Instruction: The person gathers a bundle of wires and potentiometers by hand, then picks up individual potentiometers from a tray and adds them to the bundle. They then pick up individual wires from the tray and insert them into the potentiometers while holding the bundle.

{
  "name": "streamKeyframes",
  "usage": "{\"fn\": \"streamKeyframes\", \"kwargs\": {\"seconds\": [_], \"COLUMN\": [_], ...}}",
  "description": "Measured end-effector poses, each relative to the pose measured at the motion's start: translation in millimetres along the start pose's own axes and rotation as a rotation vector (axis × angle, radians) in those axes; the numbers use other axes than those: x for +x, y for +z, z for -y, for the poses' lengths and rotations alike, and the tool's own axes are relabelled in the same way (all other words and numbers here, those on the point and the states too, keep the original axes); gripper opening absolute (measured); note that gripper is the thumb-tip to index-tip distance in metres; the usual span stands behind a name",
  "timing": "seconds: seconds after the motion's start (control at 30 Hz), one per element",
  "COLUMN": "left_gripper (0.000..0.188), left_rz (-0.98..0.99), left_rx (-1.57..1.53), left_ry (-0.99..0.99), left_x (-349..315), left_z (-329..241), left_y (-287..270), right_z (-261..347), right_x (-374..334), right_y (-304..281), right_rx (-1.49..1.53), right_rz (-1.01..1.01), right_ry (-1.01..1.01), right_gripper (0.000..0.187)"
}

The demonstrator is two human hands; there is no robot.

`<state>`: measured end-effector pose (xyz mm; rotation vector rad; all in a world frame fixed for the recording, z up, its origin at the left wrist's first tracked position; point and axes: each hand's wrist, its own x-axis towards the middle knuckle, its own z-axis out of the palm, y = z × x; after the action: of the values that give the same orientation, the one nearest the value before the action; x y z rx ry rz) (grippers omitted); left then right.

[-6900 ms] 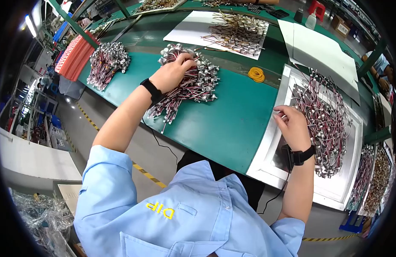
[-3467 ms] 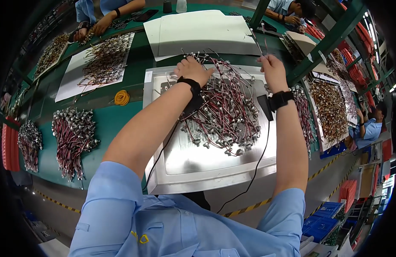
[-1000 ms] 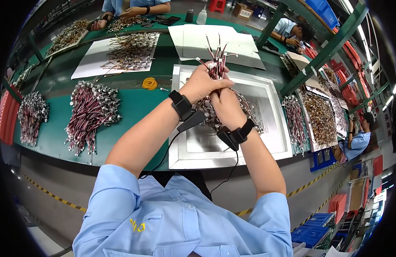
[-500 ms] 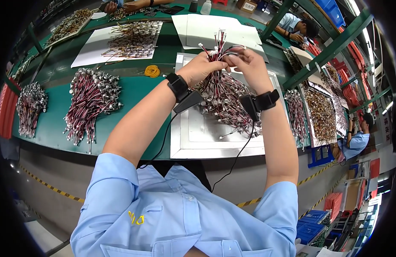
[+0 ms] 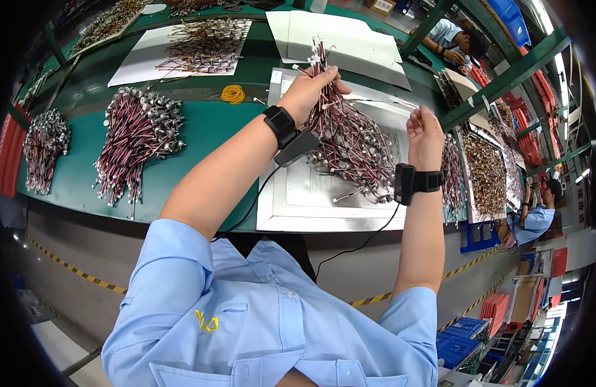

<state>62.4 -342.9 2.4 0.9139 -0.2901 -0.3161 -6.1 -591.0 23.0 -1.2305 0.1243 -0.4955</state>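
My left hand [image 5: 314, 93] is closed around the upper part of a bundle of thin red, black and white wire leads [image 5: 352, 145]. White connectors stick up above its fingers, and the lower ends, with small round metallic parts, fan out over a silver-white metal tray [image 5: 278, 220]. Off to the right, my right hand [image 5: 426, 135] is raised with its fingers curled together. A single wire lead [image 5: 381, 101] stretches from near the bundle to its fingertips, where the grip itself is partly hidden.
Two piles of similar leads [image 5: 133, 142] lie on the green mat at left, near yellow rubber bands [image 5: 233, 94]. White sheets [image 5: 340, 42] lie behind the tray. A green metal post [image 5: 504, 77] slants at right. Co-workers [image 5: 533, 222] sit beyond.
My right hand has moved away from the bundle to the right, and one lead now stretches out toward it. My left hand keeps its hold on the bundle.
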Motion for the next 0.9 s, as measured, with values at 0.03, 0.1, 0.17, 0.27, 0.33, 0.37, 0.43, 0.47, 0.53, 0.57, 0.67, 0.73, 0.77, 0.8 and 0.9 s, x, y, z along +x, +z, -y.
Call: {"fn": "streamKeyframes", "kwargs": {"seconds": [0.03, 0.1, 0.17, 0.27, 0.33, 0.37, 0.43, 0.47, 0.53, 0.57, 0.67, 0.73, 0.77, 0.8, 0.9], "left_gripper": [0.022, 0.022, 0.022, 0.022, 0.023, 0.023, 0.023, 0.023, 0.024, 0.024, 0.024, 0.025, 0.024, 0.024, 0.024], "left_rz": [-0.024, -0.029, -0.036, 0.012, 0.038, 0.041, 0.046, 0.043, -0.009, -0.022, -0.005, 0.005, 0.0, -0.006, -0.005], "left_rx": [-0.059, -0.101, -0.177, -0.183, -0.185, -0.136, -0.034, -0.027, -0.057, -0.077, -0.082, -0.077, -0.051, -0.024, 0.135], "left_ry": [0.01, 0.02, 0.048, 0.104, 0.133, 0.134, 0.14, 0.146, 0.12, 0.101, 0.059, 0.049, 0.078, 0.106, 0.201], "left_x": [2, 6, 6, 4, 3, 3, 3, 3, 2, 2, -2, -6, -8, -10, -16], "left_z": [2, -1, -9, -32, -37, -37, -36, -37, -31, -27, -23, -23, -21, -18, 1], "left_y": [-1, -8, -10, -2, 3, 5, 11, 11, 5, 7, 20, 25, 25, 25, 12], "right_z": [0, 4, 11, 4, -3, -9, -23, -19, -12, -17, -44, -62, -68, -71, -68], "right_x": [3, 10, 18, 10, -1, -6, -17, -28, -56, -64, -74, -64, -56, -50, -45], "right_y": [-9, -23, -31, -39, -40, -42, -48, -32, 20, 37, 78, 88, 92, 92, 97], "right_rx": [0.106, 0.208, 0.258, 0.152, -0.104, -0.101, -1.323, -1.317, -1.128, -1.019, -0.877, -0.831, -0.806, -0.776, -0.701], "right_rz": [-0.044, -0.099, -0.128, -0.043, 0.178, 0.175, 0.58, 0.585, 0.512, 0.514, 0.535, 0.573, 0.551, 0.528, 0.534], "right_ry": [0.009, 0.021, -0.051, -0.023, 0.09, 0.091, -0.091, -0.096, -0.421, -0.457, -0.553, -0.624, -0.439, -0.255, -0.17], "right_gripper": [0.015, 0.014, 0.011, 0.013, 0.021, 0.021, 0.045, 0.045, 0.069, 0.072, 0.07, 0.066, 0.056, 0.047, 0.034]}}
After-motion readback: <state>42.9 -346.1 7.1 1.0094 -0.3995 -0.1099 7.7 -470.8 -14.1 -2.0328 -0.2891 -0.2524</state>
